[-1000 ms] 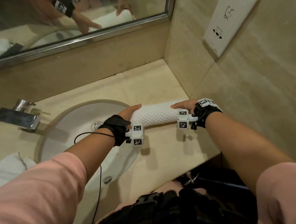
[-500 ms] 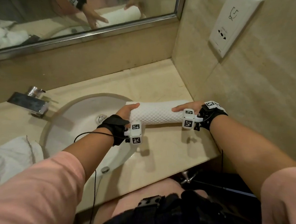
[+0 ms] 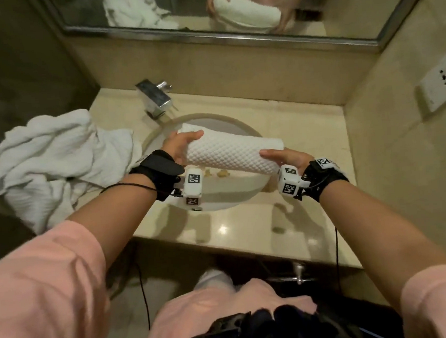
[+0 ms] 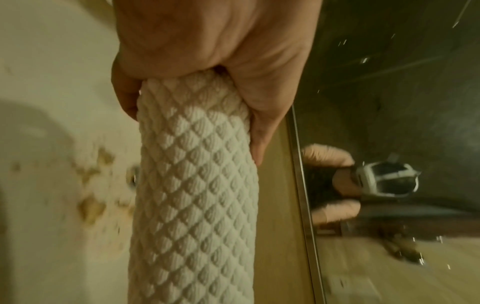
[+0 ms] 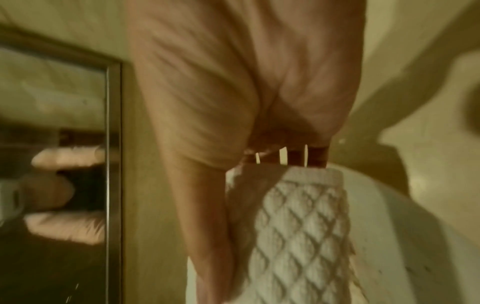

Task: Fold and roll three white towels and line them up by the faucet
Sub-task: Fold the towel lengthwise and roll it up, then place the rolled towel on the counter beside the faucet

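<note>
Rolled towel (image 3: 232, 152), white with a diamond weave, is held level above the sink (image 3: 247, 193), one end in each hand. Left hand (image 3: 179, 148) wraps thumb and fingers round its left end; right hand (image 3: 286, 159) clasps the right end. Faucet (image 3: 155, 97) stands at the counter's (image 3: 312, 215) back edge, and loose white towels (image 3: 57, 156) lie heaped over the left edge.
</note>
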Demonstrator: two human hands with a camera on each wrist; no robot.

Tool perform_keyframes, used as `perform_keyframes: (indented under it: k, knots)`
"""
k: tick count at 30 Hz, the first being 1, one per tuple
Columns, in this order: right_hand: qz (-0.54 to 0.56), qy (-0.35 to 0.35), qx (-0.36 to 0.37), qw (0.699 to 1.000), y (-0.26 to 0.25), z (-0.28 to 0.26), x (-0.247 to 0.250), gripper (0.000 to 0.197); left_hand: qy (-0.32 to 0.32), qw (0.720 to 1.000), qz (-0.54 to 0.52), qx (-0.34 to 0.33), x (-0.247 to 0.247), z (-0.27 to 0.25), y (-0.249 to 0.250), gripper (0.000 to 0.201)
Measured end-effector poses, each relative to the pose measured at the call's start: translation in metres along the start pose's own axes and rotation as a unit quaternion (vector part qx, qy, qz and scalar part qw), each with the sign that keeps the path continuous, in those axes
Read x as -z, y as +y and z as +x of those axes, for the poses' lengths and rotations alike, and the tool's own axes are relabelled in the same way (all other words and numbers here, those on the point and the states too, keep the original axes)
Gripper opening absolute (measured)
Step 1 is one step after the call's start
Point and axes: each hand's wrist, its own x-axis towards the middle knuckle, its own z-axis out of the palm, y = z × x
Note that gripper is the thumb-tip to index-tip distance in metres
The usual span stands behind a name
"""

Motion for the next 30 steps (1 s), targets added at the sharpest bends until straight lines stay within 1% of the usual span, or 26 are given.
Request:
perform_keyframes:
  k: [2,3,5,6,7,9,11,12,13,15,16,17,18,19,20,21,22,23,24,26,28,30]
  knots:
    - [-0.039,-0.018,0.005,0.999,-0.001,0.014,-0.029,0.042,0.029,0.999,-0.001,-0.021,0.03,-0.016,0.011,0.068]
    - [-0.064,-0.025,0.011,0.998,-0.003,0.02,-0.044,0.04,0.044,0.998,0.005,-0.033,0.044,-0.024,0.017,0.065]
    - [-0.11,-0.041,0.03,0.993,-0.009,0.031,-0.074,0.028,0.066,0.996,0.022,-0.054,0.071,-0.038,0.031,0.061]
    - [-0.125,-0.046,0.038,0.99,-0.011,0.037,-0.089,0.029,0.081,0.994,0.029,-0.062,0.088,-0.037,0.037,0.058]
    - [-0.144,-0.048,0.048,0.987,-0.015,0.044,-0.104,0.035,0.088,0.993,0.038,-0.068,0.103,-0.041,0.045,0.058]
    - [-0.181,-0.054,0.072,0.979,-0.025,0.058,-0.134,0.055,0.097,0.991,0.054,-0.077,0.133,-0.041,0.065,0.067]
    - [-0.207,-0.071,0.09,0.972,-0.037,0.079,-0.163,0.084,0.104,0.988,0.068,-0.091,0.16,-0.04,0.086,0.068]
    - [-0.213,-0.072,0.101,0.969,-0.044,0.09,-0.177,0.095,0.104,0.988,0.064,-0.095,0.175,-0.034,0.097,0.071]
    - [-0.218,-0.068,0.114,0.967,-0.052,0.1,-0.192,0.097,0.104,0.988,0.068,-0.096,0.189,-0.029,0.111,0.072]
    - [-0.239,-0.066,0.141,0.959,-0.069,0.117,-0.224,0.077,0.105,0.986,0.079,-0.1,0.221,-0.008,0.136,0.078]
    - [-0.252,-0.067,0.158,0.952,-0.079,0.12,-0.241,0.069,0.102,0.986,0.087,-0.096,0.243,0.014,0.147,0.084]
    - [-0.271,-0.066,0.168,0.946,-0.089,0.125,-0.256,0.064,0.093,0.987,0.096,-0.086,0.253,0.019,0.161,0.087]
    - [-0.288,-0.062,0.173,0.94,-0.097,0.133,-0.27,0.058,0.084,0.988,0.097,-0.086,0.264,0.03,0.173,0.081]
    - [-0.312,-0.049,0.171,0.933,-0.107,0.134,-0.285,0.053,0.079,0.988,0.097,-0.091,0.268,0.032,0.186,0.066]
    - [-0.337,-0.03,0.174,0.925,-0.116,0.144,-0.295,0.058,0.07,0.988,0.097,-0.096,0.271,0.033,0.199,0.048]
    - [-0.368,-0.013,0.172,0.914,-0.125,0.15,-0.306,0.076,0.056,0.989,0.102,-0.093,0.273,0.035,0.21,0.034]
    - [-0.399,0.004,0.168,0.901,-0.134,0.159,-0.314,0.095,0.044,0.989,0.109,-0.088,0.277,0.044,0.22,0.024]
    - [-0.435,0.015,0.152,0.887,-0.144,0.163,-0.323,0.107,0.032,0.988,0.123,-0.082,0.28,0.053,0.228,0.015]
    - [-0.473,0.028,0.139,0.87,-0.154,0.171,-0.331,0.11,0.023,0.989,0.129,-0.074,0.283,0.059,0.237,0.01]
    - [-0.533,0.059,0.112,0.837,-0.174,0.175,-0.346,0.104,0.029,0.989,0.135,-0.061,0.291,0.075,0.252,0.007]
    - [-0.566,0.081,0.104,0.814,-0.193,0.179,-0.363,0.098,0.034,0.989,0.133,-0.053,0.297,0.091,0.266,0.008]
    - [-0.581,0.098,0.107,0.801,-0.209,0.188,-0.374,0.089,0.039,0.99,0.13,-0.047,0.302,0.105,0.275,0.012]
